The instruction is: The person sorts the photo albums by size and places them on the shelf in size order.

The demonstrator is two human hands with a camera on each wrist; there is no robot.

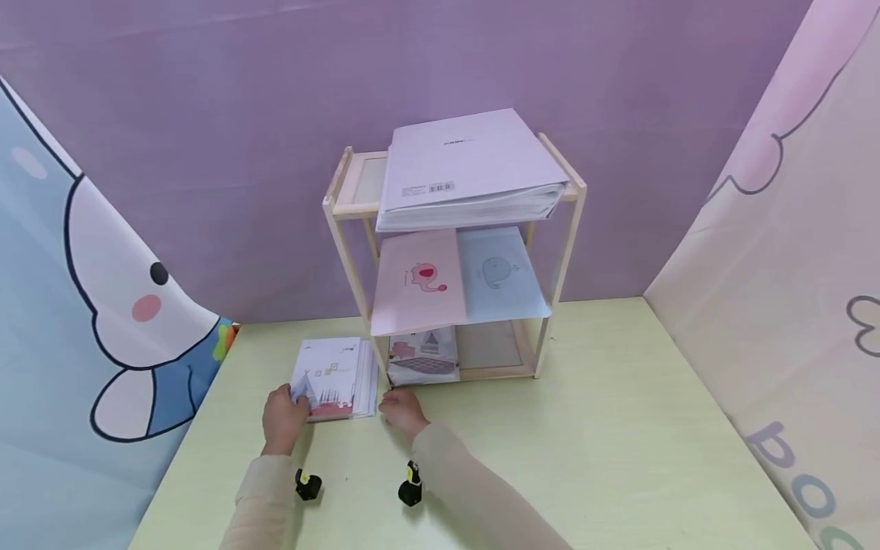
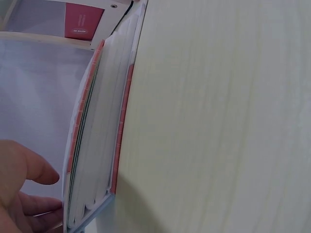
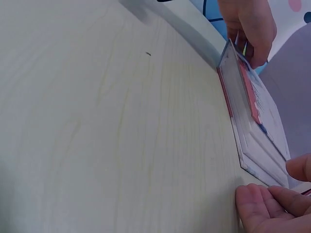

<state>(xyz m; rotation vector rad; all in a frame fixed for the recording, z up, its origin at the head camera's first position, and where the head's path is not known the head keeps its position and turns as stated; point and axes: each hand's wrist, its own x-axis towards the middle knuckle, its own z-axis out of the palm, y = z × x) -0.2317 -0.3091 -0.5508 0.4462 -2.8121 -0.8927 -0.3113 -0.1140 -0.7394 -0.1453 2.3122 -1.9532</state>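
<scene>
A book (image 1: 328, 374) with a pale illustrated cover and a red band lies flat on the table, left of a small wooden shelf. Its page edges (image 2: 99, 141) face the left wrist camera and spread slightly. At its near left corner my left hand (image 1: 285, 418) grips the cover edge, thumb on top; the fingertips are partly hidden. Beyond the book's right side, by the shelf's front left foot, rests my right hand (image 1: 404, 412). In the right wrist view its fingers (image 3: 257, 206) are loosely bent, the thumb is apart, and nothing shows between them.
The wooden shelf (image 1: 564, 252) bears a thick white book (image 1: 474, 164) on top, a pink booklet (image 1: 421, 298) and a blue booklet (image 1: 505, 294) in the middle, and an illustrated book (image 1: 422, 357) below. Printed curtains hang on the sides, a purple one (image 1: 275, 191) behind.
</scene>
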